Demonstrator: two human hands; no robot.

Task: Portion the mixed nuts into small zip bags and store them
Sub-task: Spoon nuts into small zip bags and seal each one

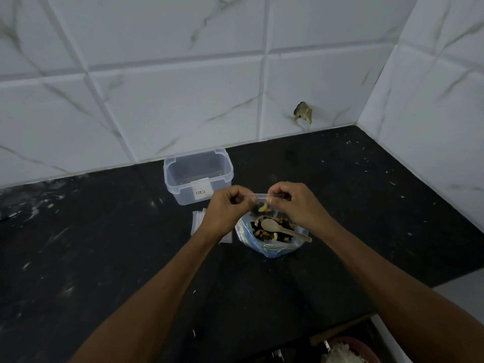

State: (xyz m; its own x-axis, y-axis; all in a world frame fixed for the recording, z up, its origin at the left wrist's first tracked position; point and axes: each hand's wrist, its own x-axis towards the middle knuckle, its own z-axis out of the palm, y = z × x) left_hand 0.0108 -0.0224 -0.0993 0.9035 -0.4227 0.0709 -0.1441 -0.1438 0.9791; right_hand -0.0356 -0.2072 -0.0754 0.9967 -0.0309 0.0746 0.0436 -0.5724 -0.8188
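Item: clear plastic box (198, 176) on the dark counter (104, 258). One white label (202, 190) was fixed to its front wall. The label carried a small red and black printed mark, too small and blurred to be read. No other text, brand, number or sign was legible on anything in view.

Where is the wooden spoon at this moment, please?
In the head view the wooden spoon lies on the mixed nuts inside the big open bag, just below the right hand, right of centre on the black counter.
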